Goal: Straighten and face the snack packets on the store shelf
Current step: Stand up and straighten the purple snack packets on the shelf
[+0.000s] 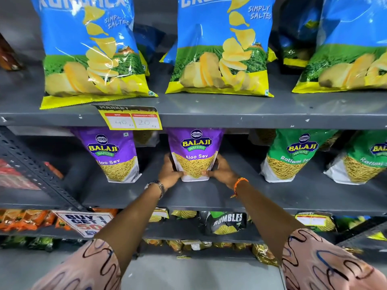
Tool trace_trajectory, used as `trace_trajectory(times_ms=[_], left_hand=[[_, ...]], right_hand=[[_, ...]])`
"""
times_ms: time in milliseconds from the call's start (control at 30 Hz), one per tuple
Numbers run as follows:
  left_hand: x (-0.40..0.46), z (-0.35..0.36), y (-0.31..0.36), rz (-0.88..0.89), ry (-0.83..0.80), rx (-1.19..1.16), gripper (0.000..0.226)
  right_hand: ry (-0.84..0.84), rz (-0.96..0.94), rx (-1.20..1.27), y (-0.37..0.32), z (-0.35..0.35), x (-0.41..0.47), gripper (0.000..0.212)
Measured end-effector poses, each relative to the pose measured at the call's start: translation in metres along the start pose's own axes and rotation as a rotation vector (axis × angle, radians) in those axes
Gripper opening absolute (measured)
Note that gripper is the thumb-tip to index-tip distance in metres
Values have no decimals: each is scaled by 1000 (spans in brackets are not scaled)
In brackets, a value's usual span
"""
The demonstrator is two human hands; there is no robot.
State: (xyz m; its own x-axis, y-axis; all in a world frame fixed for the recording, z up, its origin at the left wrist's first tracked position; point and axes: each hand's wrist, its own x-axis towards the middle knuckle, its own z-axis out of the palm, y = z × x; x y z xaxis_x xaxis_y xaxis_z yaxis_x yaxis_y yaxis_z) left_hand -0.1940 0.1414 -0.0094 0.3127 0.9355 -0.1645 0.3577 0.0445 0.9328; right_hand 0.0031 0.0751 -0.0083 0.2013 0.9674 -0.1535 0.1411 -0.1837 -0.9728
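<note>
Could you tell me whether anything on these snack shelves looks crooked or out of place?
Yes. The left chips bag on the top shelf leans and overhangs the shelf edge above the price tag. The left Aloo Sev packet tilts, unlike the one held in both hands.

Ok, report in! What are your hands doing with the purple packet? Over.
Left hand and right hand both clasp the middle Aloo Sev packet, one each side. Packet upright, label facing out. Nothing in the way.

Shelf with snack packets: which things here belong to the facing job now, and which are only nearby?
In the job: middle Aloo Sev packet, held at both sides by left hand and right hand.

Only nearby: price tag, BUY 1 GET 1 sign, wristwatch.
</note>
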Motion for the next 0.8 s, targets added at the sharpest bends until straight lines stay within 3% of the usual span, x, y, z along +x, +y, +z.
trace_trajectory(times_ms=[100,233,367,667,800], left_hand=[[12,-9,-2,65,-90,133,86],[19,-7,-7,50,-156,32,67],[17,-8,-6,83,-163,2,62],[-41,-24,-47,194,-206,103,75],[-48,-25,-48,218,-211,114,75]], right_hand=[[-21,-7,7,-2,-1,4,64],[2,-18,-9,3,-1,11,67],[48,-8,-70,3,2,9,69],[82,-12,-287,42,29,-48,63],[94,-42,-253,47,34,-58,60]])
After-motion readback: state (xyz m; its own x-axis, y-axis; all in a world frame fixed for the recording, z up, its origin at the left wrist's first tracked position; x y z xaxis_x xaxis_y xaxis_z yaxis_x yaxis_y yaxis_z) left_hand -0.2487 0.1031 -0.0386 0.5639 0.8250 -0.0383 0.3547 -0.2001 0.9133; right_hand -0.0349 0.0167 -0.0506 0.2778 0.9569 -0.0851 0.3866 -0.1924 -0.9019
